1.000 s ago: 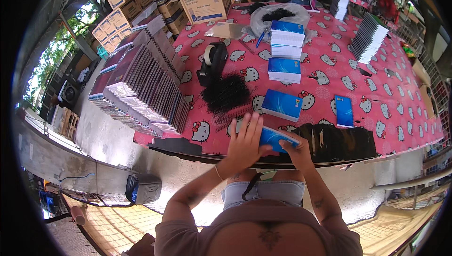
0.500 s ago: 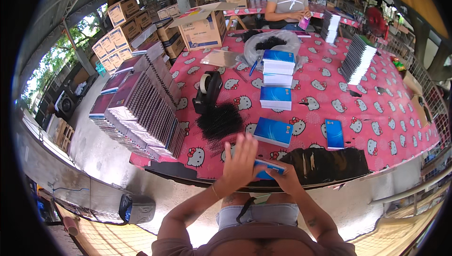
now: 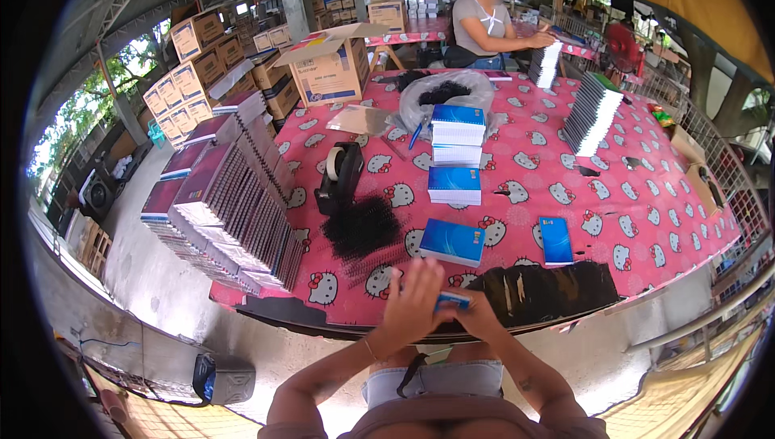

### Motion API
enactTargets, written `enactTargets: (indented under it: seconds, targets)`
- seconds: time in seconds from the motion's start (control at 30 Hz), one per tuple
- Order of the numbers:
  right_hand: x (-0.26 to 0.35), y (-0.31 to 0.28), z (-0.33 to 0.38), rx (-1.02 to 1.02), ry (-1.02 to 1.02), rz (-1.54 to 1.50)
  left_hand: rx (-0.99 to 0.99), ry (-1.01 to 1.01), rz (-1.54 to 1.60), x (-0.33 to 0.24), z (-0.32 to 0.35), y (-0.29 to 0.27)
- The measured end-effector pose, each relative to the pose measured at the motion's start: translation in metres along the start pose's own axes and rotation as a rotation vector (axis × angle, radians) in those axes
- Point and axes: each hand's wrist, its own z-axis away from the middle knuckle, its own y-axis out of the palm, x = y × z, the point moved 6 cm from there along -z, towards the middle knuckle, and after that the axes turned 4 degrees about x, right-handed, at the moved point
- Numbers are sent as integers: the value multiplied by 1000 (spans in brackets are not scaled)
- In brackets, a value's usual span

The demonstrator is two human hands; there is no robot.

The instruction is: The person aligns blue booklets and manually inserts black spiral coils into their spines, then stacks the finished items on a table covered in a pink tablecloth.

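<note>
Close to the table's near edge, my right hand [image 3: 479, 318] grips a small blue notebook [image 3: 454, 300] by its side. My left hand [image 3: 410, 306] lies flat against the notebook's other side, fingers stretched out, hiding much of it. Just beyond them is a short pile of blue-covered notebooks [image 3: 452, 241], and a single blue notebook [image 3: 555, 239] lies to its right. A tangle of black binding coils [image 3: 363, 229] sits left of my hands, beside a black tape dispenser [image 3: 339, 179].
Tall stacks of spiral notebooks [image 3: 234, 205] stand at the left. More blue notebooks [image 3: 457, 132] are piled mid-table before a plastic bag of coils [image 3: 476, 88]. An opened carton [image 3: 329, 72] is at the far left; a co-worker [image 3: 488, 23] reaches toward a far stack [image 3: 546, 65].
My view has shifted, moving the table left and lower. My hands have closed in around the notebook, covering more of it. The co-worker's hands have moved from a pink item to the far stack.
</note>
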Motion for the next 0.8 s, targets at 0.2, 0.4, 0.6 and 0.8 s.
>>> enactTargets:
  seconds: [0.2,0.4,0.6,0.8]
  targets:
    - [-15,-5,-1,49,30,38,-151,143,140,-6,15,6]
    - [-18,-11,-4,73,24,184,-53,115,0,-5,-14,-14]
    - [-10,-6,-6,66,-70,162,5,75,-9,-23,22,27]
    - [-13,-3,-6,98,-4,176,-95,193,69,-35,54,49]
